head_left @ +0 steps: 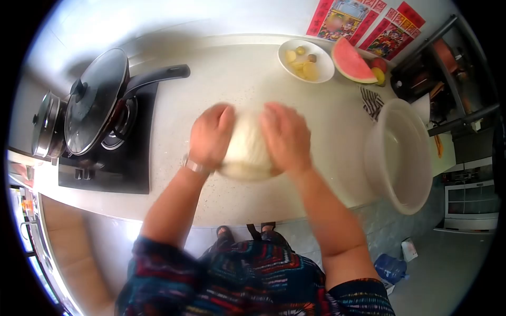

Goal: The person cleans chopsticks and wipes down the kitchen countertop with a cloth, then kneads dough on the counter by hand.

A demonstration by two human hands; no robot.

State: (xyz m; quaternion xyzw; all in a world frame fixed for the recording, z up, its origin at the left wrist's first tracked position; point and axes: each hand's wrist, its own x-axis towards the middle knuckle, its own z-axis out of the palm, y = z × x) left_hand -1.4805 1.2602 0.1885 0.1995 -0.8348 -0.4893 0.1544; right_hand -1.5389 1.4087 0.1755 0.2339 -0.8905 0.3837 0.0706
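Note:
A large pale lump of dough (246,145) rests on the light countertop (205,79), directly in front of me. My left hand (212,134), with a watch or bracelet at its wrist, presses the dough's left side. On the opposite side my right hand (287,134) grips it, fingers curled over the top. Both hands are slightly blurred, and the fingertips are partly hidden. Small crumbs or specks dot the counter around the dough.
A lidded frying pan (97,102) and a pot (47,126) stand on the black gas stove (137,163) at left. A bowl of cut pieces (321,73), a watermelon slice (354,60) and a large white basin (373,158) are at right. A dark rack (458,68) stands beyond.

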